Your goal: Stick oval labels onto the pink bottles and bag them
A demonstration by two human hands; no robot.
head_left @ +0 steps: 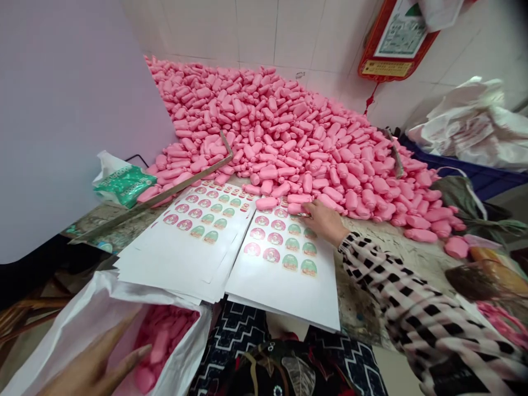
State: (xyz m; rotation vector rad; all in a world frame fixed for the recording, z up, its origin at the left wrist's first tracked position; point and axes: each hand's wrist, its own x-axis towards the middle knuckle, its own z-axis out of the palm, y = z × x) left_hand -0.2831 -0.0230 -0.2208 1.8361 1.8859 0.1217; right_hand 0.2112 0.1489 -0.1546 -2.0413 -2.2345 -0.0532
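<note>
My right hand [325, 221] has its fingertips closed on the right end of a small pink bottle [295, 208], at the top edge of a sticker sheet [284, 294]. A thin shiny bit shows under those fingers, too small to make out. Another pink bottle [266, 203] lies just left of it on the sheet. The sheet carries pink and green round-topped stickers. At lower left my left hand [97, 357], blurred, hangs with fingers apart over a white sack [192, 335]. Pink bottles [160, 341] lie inside that sack, close to the fingertips.
A large heap of pink bottles [264, 126] covers the table's back against the tiled wall. A second stack of sticker sheets [173, 264] lies left, beside a metal bar [165, 193] and a green packet [126, 184]. At right stands a blue crate [470, 179] with white bags [474, 124].
</note>
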